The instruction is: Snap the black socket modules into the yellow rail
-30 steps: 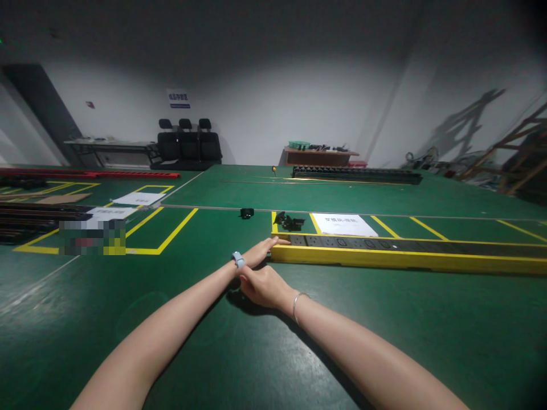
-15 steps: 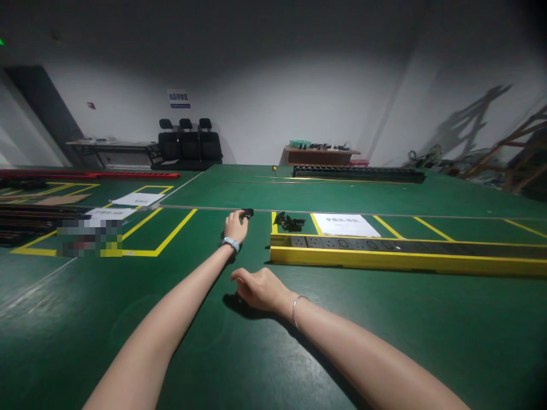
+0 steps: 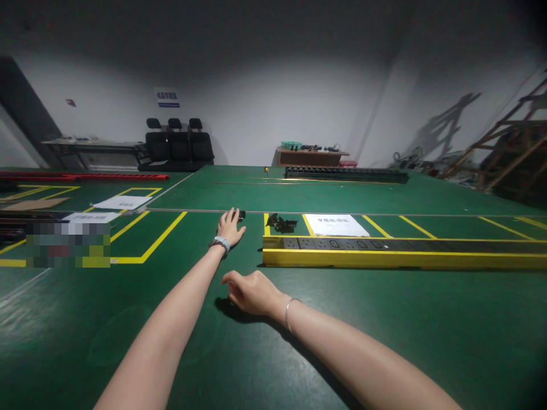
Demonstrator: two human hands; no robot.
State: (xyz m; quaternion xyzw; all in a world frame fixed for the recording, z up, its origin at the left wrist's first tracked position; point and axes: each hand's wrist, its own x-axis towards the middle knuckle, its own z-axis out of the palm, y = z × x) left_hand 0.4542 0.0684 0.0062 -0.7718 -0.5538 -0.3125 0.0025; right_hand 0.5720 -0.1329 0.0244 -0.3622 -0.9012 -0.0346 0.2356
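Observation:
At the far side of the green table (image 3: 273, 319), my left hand (image 3: 231, 229) lies with its fingers spread. Its fingertips are at a small black part (image 3: 240, 216), which they partly cover. Closer in, my right hand (image 3: 253, 293) rests low over the table with its fingers curled in; anything inside them is hidden. To its right lies a long yellow strip with black sockets (image 3: 325, 259). Behind the strip's left end sits a small pile of black parts (image 3: 282, 224), beside a white printed sheet (image 3: 337, 225).
Yellow tape lines (image 3: 164, 236) mark areas on the table. More white sheets (image 3: 122, 203) and dark long profiles (image 3: 21, 222) lie at the left. A black rail (image 3: 346, 175) lies across the far part, near a small yellow-tipped item (image 3: 266, 169). Black seats (image 3: 178, 147) stand behind.
My left hand's fingers have spread from a closed hold at the small black part. My right hand keeps its curled shape. The whole view has shifted slightly, moving the scene leftward.

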